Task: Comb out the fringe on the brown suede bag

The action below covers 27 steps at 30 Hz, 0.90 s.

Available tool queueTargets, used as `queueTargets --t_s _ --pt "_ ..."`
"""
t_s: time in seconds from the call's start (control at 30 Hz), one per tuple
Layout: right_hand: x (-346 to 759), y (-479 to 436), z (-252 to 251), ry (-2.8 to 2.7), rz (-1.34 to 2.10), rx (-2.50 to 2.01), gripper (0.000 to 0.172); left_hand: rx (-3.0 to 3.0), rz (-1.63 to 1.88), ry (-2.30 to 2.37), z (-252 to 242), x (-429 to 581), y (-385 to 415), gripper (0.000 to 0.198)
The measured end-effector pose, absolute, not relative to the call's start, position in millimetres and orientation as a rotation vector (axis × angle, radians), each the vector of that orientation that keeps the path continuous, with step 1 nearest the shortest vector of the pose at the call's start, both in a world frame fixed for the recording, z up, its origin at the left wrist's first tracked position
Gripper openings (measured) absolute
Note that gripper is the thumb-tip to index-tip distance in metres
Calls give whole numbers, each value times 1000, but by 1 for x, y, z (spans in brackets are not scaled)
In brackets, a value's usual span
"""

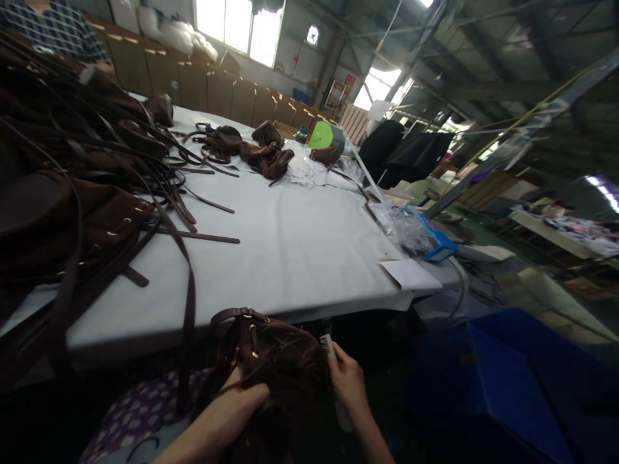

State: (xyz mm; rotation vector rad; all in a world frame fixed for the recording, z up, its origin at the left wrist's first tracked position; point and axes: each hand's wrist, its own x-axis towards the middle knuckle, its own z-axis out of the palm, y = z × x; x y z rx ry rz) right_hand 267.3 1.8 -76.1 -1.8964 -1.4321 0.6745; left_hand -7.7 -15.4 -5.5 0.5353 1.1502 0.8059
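Observation:
A dark brown drawstring bag [285, 345] with gold-coloured eyelets and a strap is held in front of my lap, below the table's near edge. My left hand [244, 390] is closed on its near side, the fingers partly hidden in the dark material. On the bag's right side, my right hand [347, 380] is wrapped round a pale, long-handled tool [329, 346] that looks like a brush or comb. The tool's head is beside the bag; whether it touches is hard to tell. The bag's lower part is in shadow.
A large pile of brown bags [72, 212] with dangling straps covers the left of the white table [290, 245]. Several more brown bags [268, 151] lie at the back. A blue box [438, 241] with clear plastic sits right; large blue bins [512, 380] stand below. A person [58, 32] is far left.

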Motion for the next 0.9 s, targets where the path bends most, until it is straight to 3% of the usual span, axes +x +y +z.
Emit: queueTargets --t_s 0.1,0.17,0.23,0.33,0.47,0.6,0.7,0.8,0.9 --pt "268 -6 -63 -1283 727 -1933 77 479 749 1193 -13 -13 -10 41" --pt "249 -18 -48 -1360 686 -1883 68 430 755 1130 -17 -15 -5 39" --pt "218 -29 -37 -1733 505 -1728 47 415 796 1039 -20 -13 -2 41" --pt "183 -25 -33 -2359 49 -1588 53 560 800 1049 -23 -10 -4 40" --pt "207 12 -49 -2393 -143 -2287 64 823 723 1183 -17 -13 -13 34" --pt "283 30 -52 -2113 3 -2779 49 851 772 1154 -10 -26 -18 43" --pt "324 14 -35 -1962 94 -2894 44 702 782 1124 -12 -34 -15 47" --pt "310 -12 -16 -1844 246 -2640 41 645 816 1031 -18 -31 -9 40" --pt "252 -34 -13 -2087 63 -1942 46 641 841 976 -21 -20 -3 40"
